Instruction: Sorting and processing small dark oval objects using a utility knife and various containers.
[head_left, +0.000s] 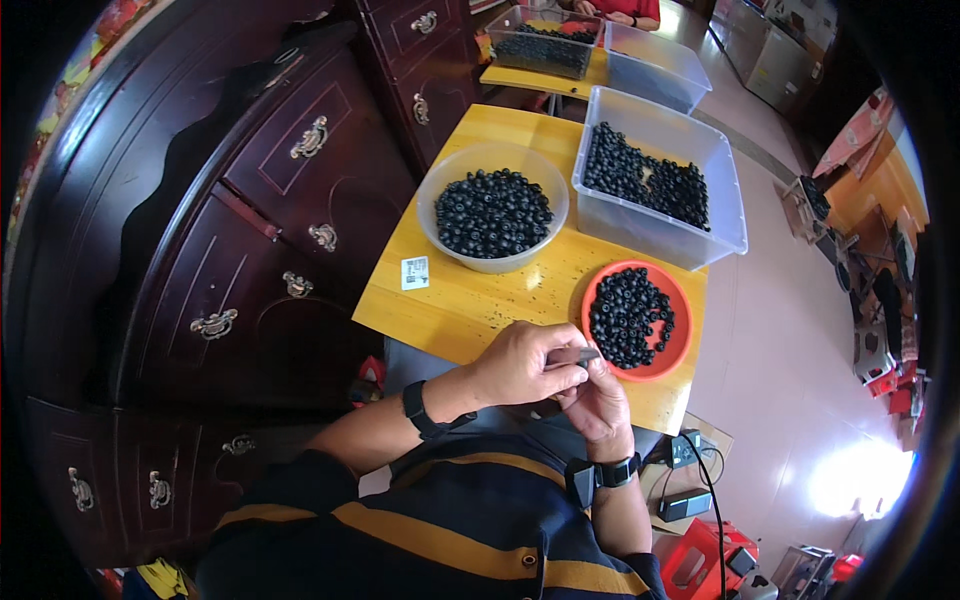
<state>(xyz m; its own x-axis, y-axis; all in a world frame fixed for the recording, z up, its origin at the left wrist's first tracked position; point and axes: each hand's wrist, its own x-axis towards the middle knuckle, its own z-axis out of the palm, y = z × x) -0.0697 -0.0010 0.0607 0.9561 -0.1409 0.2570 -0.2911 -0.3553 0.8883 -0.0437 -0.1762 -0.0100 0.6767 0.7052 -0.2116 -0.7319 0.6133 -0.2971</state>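
My left hand (520, 365) is closed, thumb and forefinger pinching a small flat grey blade-like tool (572, 355). Against the tip of that tool, the fingers of my right hand (600, 402) are pressed together; whatever they pinch is too small and covered to name. Both hands meet just in front of the table's near edge. Right beside them stands an orange-red bowl (682, 318), partly filled with small black ring-like pieces (625, 315). Farther back, a translucent round tub (432, 205) is heaped with larger-looking black round pieces (492, 212).
On the yellow table (470, 310) also stand a clear plastic bin (650, 225) of black pieces and a white label (415, 273). A dark wooden cabinet (250, 260) flanks the left. Behind, another person (640, 10) sits at a second table with bins. A black cable (715, 500) hangs at right.
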